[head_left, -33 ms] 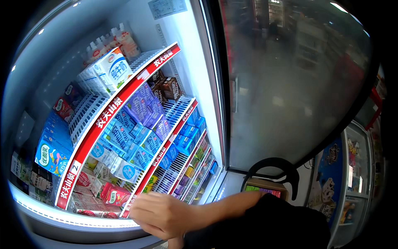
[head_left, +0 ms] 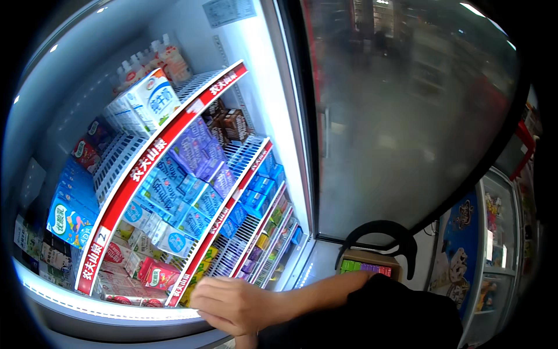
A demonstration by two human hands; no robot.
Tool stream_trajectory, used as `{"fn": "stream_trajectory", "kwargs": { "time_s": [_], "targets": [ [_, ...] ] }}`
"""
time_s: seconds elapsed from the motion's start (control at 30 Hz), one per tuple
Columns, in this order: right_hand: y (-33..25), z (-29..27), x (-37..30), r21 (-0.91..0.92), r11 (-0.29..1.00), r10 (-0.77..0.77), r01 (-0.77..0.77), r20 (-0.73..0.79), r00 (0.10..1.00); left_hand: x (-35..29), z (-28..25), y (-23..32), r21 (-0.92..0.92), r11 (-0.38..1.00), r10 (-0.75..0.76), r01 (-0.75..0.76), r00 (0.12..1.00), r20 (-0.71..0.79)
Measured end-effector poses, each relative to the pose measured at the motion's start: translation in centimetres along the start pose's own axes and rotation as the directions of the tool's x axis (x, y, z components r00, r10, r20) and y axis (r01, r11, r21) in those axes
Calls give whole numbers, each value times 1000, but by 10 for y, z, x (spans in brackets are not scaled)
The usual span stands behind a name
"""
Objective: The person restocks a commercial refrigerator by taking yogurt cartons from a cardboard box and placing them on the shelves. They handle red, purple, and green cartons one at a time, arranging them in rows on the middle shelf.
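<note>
My right hand (head_left: 229,305), with the black-sleeved arm coming from the lower right, is at the front edge of a lit upright fridge's shelves. Its fingers are curled; what they hold, if anything, is hidden. Under its wrist a strip of skin (head_left: 246,341) shows at the lower edge, perhaps my left hand, its fingers unseen. Nearest the right hand are yellow-green packs (head_left: 204,263) and a red drink pack (head_left: 159,274). Above them stand light blue cartons (head_left: 168,189) and purple cartons (head_left: 195,151). A white milk carton pack (head_left: 152,100) sits on the upper shelf.
The fridge's glass door (head_left: 395,134) stands open on the right. Below it, a black curved bar (head_left: 410,244) arches over a cardboard box (head_left: 372,256) holding green, purple and pink packs. A blue-sided display freezer (head_left: 456,250) stands at the far right.
My right hand has shifted slightly right, away from the shelf front, uncovering more of the yellow-green packs. The whole view has moved a little, with the shelves drifting left.
</note>
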State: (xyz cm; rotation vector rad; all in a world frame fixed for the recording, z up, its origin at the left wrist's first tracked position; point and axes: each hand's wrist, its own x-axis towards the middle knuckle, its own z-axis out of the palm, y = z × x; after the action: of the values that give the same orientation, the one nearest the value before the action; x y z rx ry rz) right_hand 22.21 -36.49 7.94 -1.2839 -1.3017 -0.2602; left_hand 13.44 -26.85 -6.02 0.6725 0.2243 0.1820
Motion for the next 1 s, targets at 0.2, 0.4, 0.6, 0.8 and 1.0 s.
{"fn": "stream_trajectory", "kwargs": {
  "time_s": [0.2,0.4,0.6,0.8,1.0],
  "targets": [
    [13,-25,-130,-208,882,463,-424,210,861,-43,12,-35,148,987,-44,63,990,-131],
    [3,-48,-202,4,553,782,-833,341,521,-66,1,-84,248,921,-250,300,944,-214],
    [4,-58,-233,-285,380,905,-880,310,291,-70,11,-116,638,675,-289,370,928,-233],
    [-8,-74,-228,-268,324,936,-907,227,267,-70,20,-129,789,587,-166,181,981,-101],
    [-1,-87,-201,-68,321,944,-945,105,313,-56,21,-103,786,607,-200,118,980,7]
  ]
}}
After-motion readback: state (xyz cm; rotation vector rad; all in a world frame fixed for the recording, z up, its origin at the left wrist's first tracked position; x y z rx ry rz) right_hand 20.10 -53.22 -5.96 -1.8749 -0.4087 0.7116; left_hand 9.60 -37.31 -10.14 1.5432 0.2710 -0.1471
